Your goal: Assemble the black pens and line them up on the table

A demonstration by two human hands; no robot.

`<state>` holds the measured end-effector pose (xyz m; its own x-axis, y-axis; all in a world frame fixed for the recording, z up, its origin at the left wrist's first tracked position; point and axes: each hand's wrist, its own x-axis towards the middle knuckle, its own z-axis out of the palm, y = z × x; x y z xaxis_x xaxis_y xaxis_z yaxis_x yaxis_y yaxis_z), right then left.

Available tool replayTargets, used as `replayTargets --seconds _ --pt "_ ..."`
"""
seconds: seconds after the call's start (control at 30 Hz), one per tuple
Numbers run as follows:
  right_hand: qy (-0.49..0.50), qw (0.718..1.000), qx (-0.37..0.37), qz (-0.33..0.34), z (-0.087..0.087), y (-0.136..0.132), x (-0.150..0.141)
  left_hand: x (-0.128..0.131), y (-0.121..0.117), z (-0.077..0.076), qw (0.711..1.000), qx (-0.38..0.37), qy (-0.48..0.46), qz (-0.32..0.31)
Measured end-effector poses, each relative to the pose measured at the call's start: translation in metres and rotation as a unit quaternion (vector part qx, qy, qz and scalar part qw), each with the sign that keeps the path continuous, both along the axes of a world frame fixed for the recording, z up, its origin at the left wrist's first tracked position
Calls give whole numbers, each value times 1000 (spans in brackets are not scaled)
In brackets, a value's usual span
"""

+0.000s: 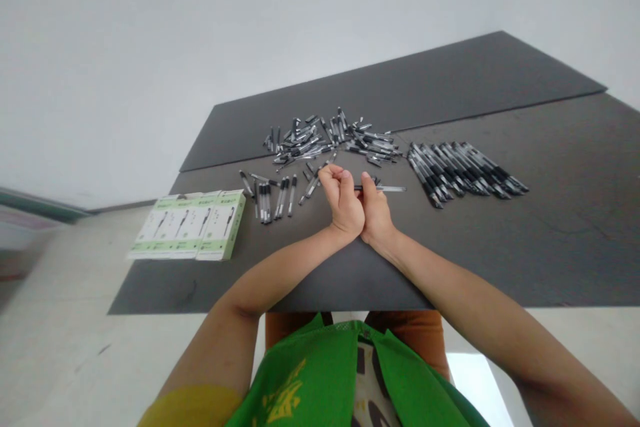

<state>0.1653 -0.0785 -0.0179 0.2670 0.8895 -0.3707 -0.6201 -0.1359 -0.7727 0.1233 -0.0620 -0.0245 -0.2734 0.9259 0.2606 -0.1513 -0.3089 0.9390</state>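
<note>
Pen (393,189) is over the table (500,247), with my left hand (345,207) closed on its dark end and my right hand (376,213) pinching near its middle. I judge it light and stiff; the clear barrel may slip, so darker part gives better hold.

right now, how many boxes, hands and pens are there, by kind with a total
boxes: 4
hands: 2, the left hand and the right hand
pens: no sure count, too many overlap
total: 6, pens left out
</note>
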Motion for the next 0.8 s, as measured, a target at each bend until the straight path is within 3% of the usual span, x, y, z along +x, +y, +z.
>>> replayTargets --seconds 0.17,0.3,0.5,0.67,0.8 --pt "54 998 -17 29 0 -1 1 -1 -4 4 999 -21 41 -7" --pt "89 995 -26 39 3 -4 0 -8 -8 -2 996 -38 83 -25" --pt "93 995 -26 19 9 -2 4 -10 -5 -9 997 -30 66 -35" --pt "132 991 -35 -2 6 2 7 -4 -7 -5 986 -110 -35 -118" --pt "150 988 -29 5 3 3 9 -8 -11 -4 971 -120 -71 -192"
